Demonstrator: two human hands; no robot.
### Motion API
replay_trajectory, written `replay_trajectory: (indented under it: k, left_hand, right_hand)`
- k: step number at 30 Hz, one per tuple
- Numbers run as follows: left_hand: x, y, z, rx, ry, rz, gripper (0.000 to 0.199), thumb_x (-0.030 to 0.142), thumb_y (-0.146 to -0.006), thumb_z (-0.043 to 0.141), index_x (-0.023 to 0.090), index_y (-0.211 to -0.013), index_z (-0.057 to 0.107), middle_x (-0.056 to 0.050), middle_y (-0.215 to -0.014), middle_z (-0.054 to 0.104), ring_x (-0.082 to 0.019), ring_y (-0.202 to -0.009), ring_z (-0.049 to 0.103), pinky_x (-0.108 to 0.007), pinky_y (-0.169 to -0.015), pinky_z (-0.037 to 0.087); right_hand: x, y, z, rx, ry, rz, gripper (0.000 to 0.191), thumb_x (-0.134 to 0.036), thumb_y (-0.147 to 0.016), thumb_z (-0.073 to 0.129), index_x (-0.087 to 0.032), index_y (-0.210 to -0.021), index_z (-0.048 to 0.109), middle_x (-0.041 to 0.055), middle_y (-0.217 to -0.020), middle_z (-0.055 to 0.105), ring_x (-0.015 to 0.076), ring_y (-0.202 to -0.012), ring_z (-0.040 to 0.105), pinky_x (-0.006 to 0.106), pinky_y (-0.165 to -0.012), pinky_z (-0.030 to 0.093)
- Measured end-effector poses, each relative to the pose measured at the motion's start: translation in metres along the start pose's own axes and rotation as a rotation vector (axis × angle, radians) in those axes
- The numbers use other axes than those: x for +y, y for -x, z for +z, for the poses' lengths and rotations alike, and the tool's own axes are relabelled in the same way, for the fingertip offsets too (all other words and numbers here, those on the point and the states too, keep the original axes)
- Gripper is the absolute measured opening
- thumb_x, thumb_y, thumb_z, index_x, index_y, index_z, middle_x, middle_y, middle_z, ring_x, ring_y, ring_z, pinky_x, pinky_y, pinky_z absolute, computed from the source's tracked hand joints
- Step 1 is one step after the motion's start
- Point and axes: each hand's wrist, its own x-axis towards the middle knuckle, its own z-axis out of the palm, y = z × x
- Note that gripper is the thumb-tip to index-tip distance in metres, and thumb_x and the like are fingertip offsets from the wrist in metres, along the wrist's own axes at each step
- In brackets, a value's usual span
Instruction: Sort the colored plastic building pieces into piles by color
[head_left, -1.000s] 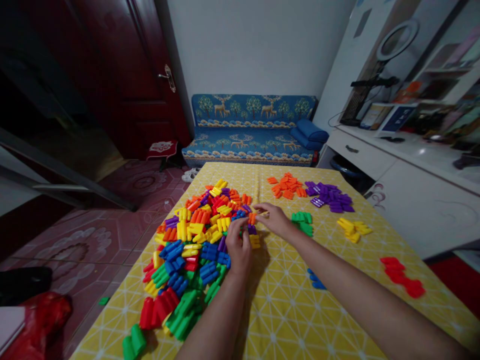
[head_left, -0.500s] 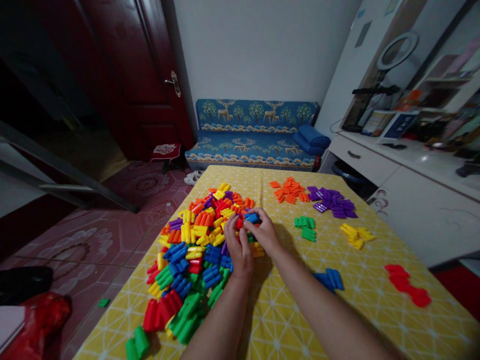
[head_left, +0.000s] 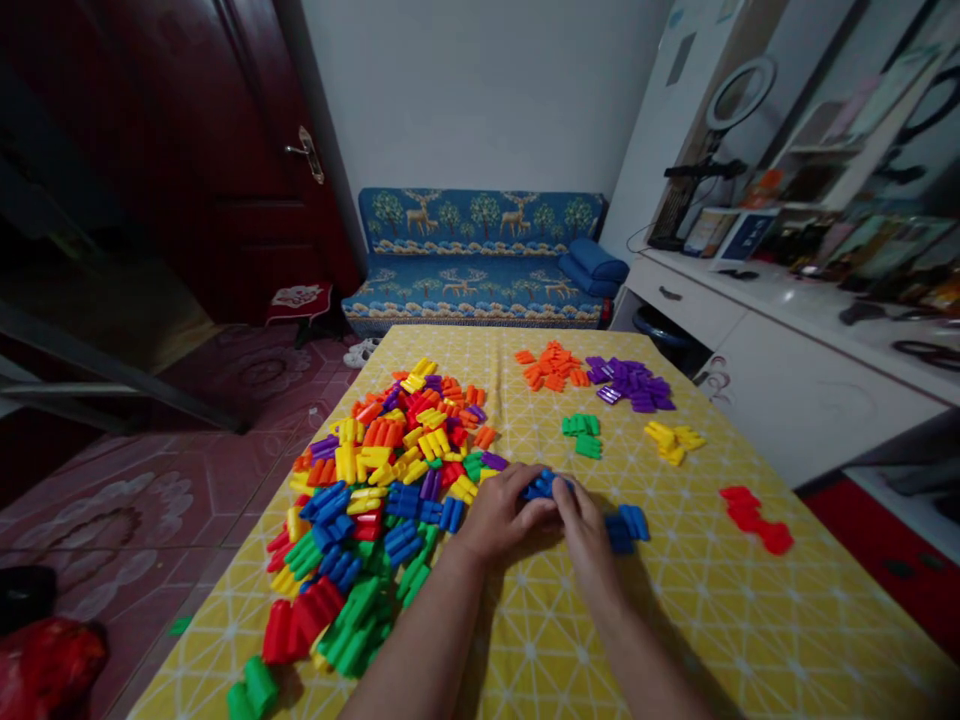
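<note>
Both hands had shifted, with the blue piece, from the edge of the mixed pile (head_left: 356,490) toward the small blue group (head_left: 632,521). In the head view, the left hand (head_left: 499,515) curled its fingers around the near-left side of the blue piece (head_left: 538,487), and the right hand (head_left: 589,535) pinched its other side, thumb on top. Fingers hid part of it, so whether it was one block or several could not be told. It sat over the yellow tablecloth (head_left: 540,650), between the pile and the blue group, which lay just beside the right hand. Good handling here probably meant a light two-sided pinch, low over the cloth, with the right wrist clear of the neighbouring blue blocks so none got nudged.
</note>
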Motion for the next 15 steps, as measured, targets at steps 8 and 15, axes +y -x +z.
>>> replay_trajectory:
  k: [8, 15]
  left_hand:
    - [0.009, -0.006, 0.017, 0.008, -0.024, -0.198, 0.041, 0.049, -0.096, 0.043, 0.016, -0.086, 0.065, -0.006, -0.084, 0.066, -0.017, -0.079, 0.061, -0.026, -0.073, 0.045]
    - [0.029, -0.048, 0.069, -0.210, -0.271, -0.334, 0.051, 0.054, -0.096, 0.034, 0.018, -0.085, 0.069, -0.008, -0.079, 0.068, -0.021, -0.077, 0.063, -0.031, -0.070, 0.046]
  right_hand:
    - [0.014, -0.012, -0.097, 0.376, 0.278, -0.115, 0.046, -0.056, -0.080, 0.063, -0.017, -0.104, 0.064, 0.0101, -0.093, 0.070, 0.0214, -0.077, 0.067, 0.031, -0.062, 0.055]
    - [0.044, -0.036, -0.134, 0.352, 0.635, -0.193, 0.043, -0.052, -0.088, 0.046, -0.018, -0.102, 0.068, 0.0145, -0.104, 0.072, 0.0263, -0.096, 0.066, 0.041, -0.085, 0.053]
